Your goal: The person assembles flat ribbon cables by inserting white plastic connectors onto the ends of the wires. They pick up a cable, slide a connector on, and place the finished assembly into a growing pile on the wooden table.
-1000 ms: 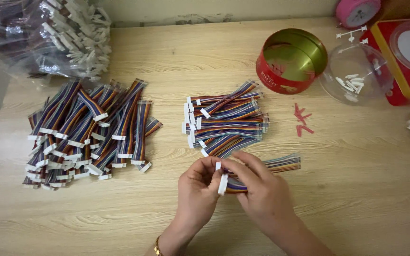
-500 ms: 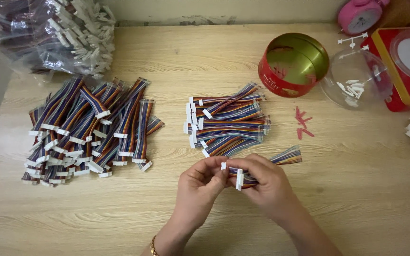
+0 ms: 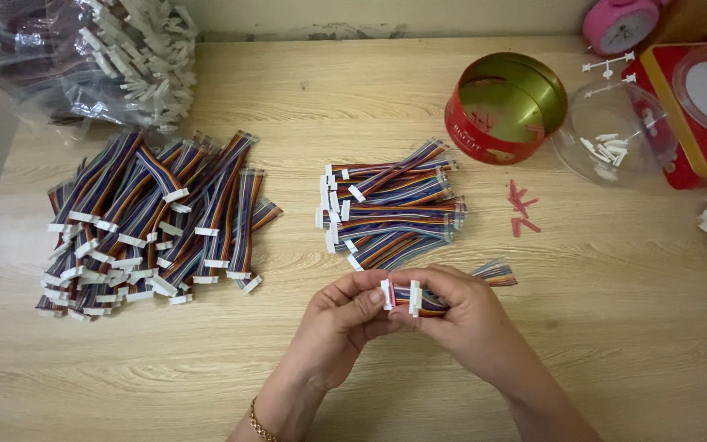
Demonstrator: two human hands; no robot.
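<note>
1. Left hand (image 3: 345, 315) of mine was closed in a pinch on the white connector (image 3: 387, 294) at the end of a rainbow ribbon cable (image 3: 429, 301), thumb on top and fingers curled beneath. To do this well, I judged the pinch should sit on the plastic housing, not on the thin wires.

2. My right hand (image 3: 460, 315) was wrapped around the cable's middle, holding a second white connector (image 3: 414, 298) just beside the first; the loose, fanned end (image 3: 497, 272) stuck out past my knuckles. A firm hold close to the connectors seemed best, so the wires would not bend or pull out.

3. Both hands hovered just above the table (image 3: 615, 327), near its front edge, with the cable raised off the wood. Keeping the connectors square to each other looked like the point to watch; whether they were mated I could not tell, since my fingers hid the joint.

4. Just beyond my hands lay the small pile of cables (image 3: 390, 205), and well to the left the large pile (image 3: 149, 221), with a clear bag of more cables (image 3: 92, 57) behind it.

5. To the right stood an open red tin (image 3: 505, 106), a clear bowl with white bits (image 3: 611, 135), and a few red scraps (image 3: 521, 209) on the wood.
</note>
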